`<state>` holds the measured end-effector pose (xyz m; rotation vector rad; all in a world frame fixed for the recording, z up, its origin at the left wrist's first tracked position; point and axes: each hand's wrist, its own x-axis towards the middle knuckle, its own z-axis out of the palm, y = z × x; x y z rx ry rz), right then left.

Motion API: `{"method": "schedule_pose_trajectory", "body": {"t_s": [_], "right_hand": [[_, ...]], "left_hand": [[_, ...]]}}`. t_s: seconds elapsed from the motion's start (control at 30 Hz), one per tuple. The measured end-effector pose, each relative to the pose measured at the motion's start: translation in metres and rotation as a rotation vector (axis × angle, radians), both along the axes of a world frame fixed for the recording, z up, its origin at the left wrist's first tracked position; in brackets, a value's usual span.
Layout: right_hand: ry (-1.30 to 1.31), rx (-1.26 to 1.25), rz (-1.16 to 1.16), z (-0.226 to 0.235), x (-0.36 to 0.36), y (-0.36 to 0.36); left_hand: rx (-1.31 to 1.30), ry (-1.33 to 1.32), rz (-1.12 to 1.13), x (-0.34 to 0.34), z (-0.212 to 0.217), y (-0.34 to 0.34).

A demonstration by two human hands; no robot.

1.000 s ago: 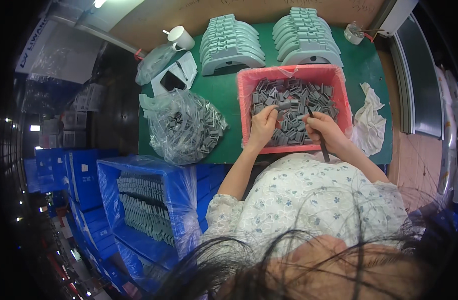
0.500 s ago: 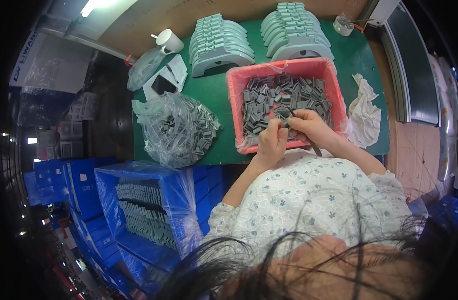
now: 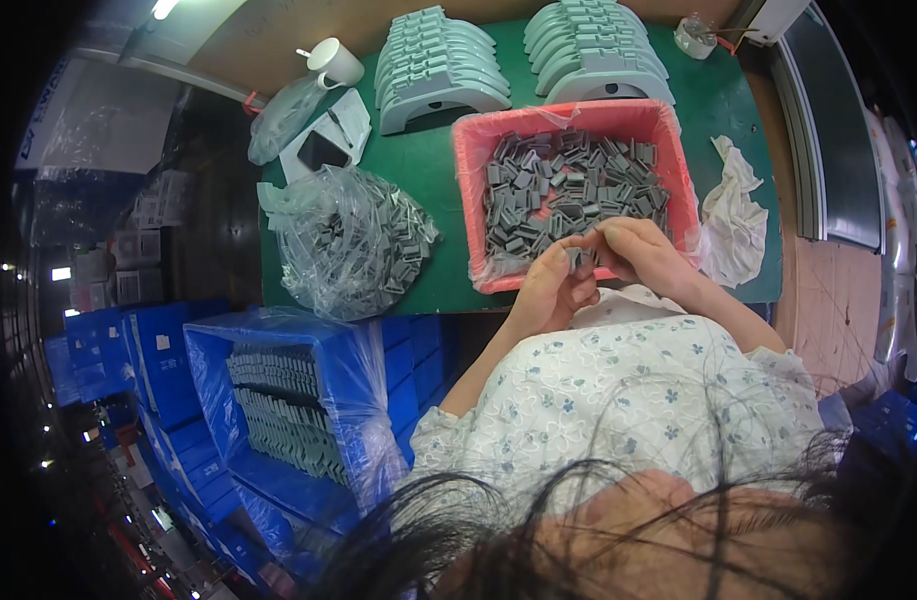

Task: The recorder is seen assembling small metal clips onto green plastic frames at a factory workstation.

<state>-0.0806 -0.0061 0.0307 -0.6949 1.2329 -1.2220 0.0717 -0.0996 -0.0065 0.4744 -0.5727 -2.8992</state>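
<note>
Both my hands meet over the near rim of a red bin (image 3: 465, 190) lined with clear plastic. My left hand (image 3: 556, 290) is closed, pinching a small grey plastic piece (image 3: 580, 260) between thumb and fingers. Beside it, my right hand (image 3: 640, 256) is closed too, its fingertips close to that piece. What the right fingers hold is hidden behind them. Inside the bin lie many loose grey plastic pieces (image 3: 578, 185) of a channel-like shape, in a jumbled heap.
A clear bag (image 3: 348, 240) of similar grey pieces lies left on the green table (image 3: 433, 170). Two rows of pale green arched parts (image 3: 443, 75) stand at the back. A white cloth (image 3: 730, 215) lies right; a mug (image 3: 336, 62) is far left. A plastic-lined blue crate (image 3: 353, 400) holds more parts.
The dark thin tool seen in my right hand has gone out of sight. My left hand has turned, and the right fingers have closed in over the grey piece. The view has shifted slightly.
</note>
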Motion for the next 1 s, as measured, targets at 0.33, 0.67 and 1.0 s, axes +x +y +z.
{"method": "schedule_pose_trajectory", "body": {"t_s": [0.33, 0.67, 1.0], "right_hand": [[0.193, 0.095, 0.088, 0.021, 0.006, 0.006], [0.168, 0.042, 0.109, 0.011, 0.004, 0.005], [0.228, -0.001, 0.094, 0.005, 0.010, 0.004]], "left_hand": [[0.051, 0.085, -0.110, 0.001, -0.003, -0.002], [0.028, 0.059, -0.151, 0.002, 0.001, 0.000], [0.047, 0.080, -0.146, 0.006, -0.003, 0.002]]}}
